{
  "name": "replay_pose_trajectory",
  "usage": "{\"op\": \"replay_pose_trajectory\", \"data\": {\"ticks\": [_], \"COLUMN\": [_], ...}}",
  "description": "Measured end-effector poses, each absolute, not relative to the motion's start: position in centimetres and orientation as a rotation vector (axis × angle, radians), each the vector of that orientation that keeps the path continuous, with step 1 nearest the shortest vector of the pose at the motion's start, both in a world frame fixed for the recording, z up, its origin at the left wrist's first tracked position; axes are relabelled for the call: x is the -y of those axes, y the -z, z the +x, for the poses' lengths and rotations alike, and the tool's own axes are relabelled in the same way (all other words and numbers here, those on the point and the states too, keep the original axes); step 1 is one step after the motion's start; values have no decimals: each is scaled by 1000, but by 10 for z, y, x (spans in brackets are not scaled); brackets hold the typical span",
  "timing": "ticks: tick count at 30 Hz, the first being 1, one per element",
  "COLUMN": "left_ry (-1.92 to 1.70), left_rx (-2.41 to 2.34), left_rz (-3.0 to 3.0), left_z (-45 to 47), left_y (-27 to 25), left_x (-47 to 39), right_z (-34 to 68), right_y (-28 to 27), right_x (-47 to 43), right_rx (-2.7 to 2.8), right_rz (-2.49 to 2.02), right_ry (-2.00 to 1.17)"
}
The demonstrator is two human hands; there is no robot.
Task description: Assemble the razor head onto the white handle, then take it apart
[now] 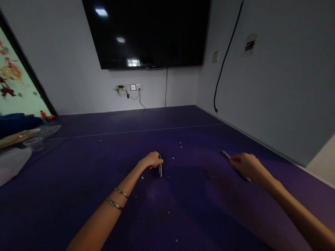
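My left hand (153,159), with two bracelets on its forearm, is closed around a slim silver-grey strip (161,170). The strip stands out below the fingers, close to the purple surface (114,238), and its exact kind is unclear. To the right, the fingers of my right hand (247,165) are closed on a thin grey rod-like piece (226,154). One end points away to the upper left, and the other shows below the hand. Small white scraps (173,158) lie scattered on the surface between and around my hands.
Clear plastic (38,143), a whitish sheet (4,168) and dark blue cloth (11,122) lie at the far left. A black cable (228,49) hangs along the right wall. A television (152,25) and sockets (132,87) are on the back wall.
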State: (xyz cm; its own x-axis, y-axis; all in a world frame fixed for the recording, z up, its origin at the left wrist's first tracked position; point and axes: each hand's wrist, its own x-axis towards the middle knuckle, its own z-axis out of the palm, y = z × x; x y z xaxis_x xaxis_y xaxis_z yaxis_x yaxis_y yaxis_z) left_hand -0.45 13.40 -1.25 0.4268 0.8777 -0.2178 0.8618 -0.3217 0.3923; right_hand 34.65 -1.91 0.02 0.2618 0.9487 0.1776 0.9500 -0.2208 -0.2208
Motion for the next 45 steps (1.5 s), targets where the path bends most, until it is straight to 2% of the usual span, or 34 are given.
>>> {"op": "replay_pose_trajectory", "data": {"ticks": [5, 12, 17, 22, 30, 36, 45], "left_ry": [-46, -131, -138, -134, -176, -220, -226], "left_rx": [-1453, -1520, -1655, -1757, -1821, -1807, -1805], "left_rz": [2268, 2361, 2356, 2333, 2322, 2344, 2364], "left_z": [-2, -4, -7, -6, -1, 2, 6], "left_y": [19, 22, 26, 35, 39, 41, 39], "left_x": [-131, -125, -110, -92, -89, -90, -85], "right_z": [383, 409, 416, 416, 416, 366, 231], "right_y": [14, 24, 33, 46, 53, 43, 28], "right_x": [24, 28, 27, 23, 13, 18, 4], "right_rx": [1620, 1739, 1872, 1884, 2012, 1964, 2055], "right_rz": [-2285, -2339, -2375, -2431, -2340, -2376, -2182], "right_ry": [-44, -128, -217, -177, -220, -50, -61]}}
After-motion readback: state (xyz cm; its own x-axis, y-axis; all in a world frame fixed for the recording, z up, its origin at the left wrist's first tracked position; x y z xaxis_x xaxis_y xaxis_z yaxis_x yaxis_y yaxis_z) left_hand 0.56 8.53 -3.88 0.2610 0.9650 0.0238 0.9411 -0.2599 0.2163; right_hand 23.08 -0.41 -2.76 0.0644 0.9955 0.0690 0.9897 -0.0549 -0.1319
